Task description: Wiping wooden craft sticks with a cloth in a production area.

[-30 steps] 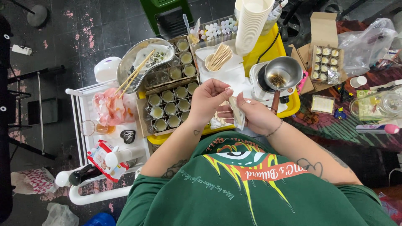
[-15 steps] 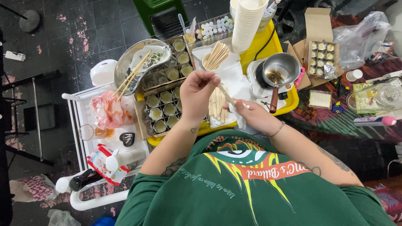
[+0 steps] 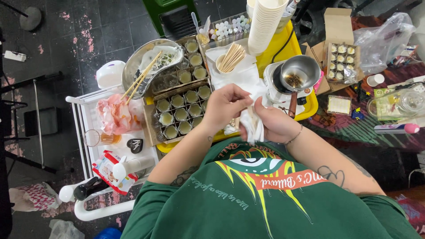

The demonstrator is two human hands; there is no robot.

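Where the hands meet above the counter (image 3: 305,108), a white cloth (image 3: 253,126) is pinched between left hand (image 3: 226,106) and right hand (image 3: 272,124).

Filled glasses (image 3: 180,116) crowd the left; a saucepan (image 3: 299,76) blocks the right.

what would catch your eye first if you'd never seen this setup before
First, at the centre, the left hand and right hand meet over a crumpled white tissue. To their left, a cardboard tray of small filled glass cups sits on the yellow tray. Behind the hands, a small metal pot sits on a white burner, beside a tall stack of paper cups.
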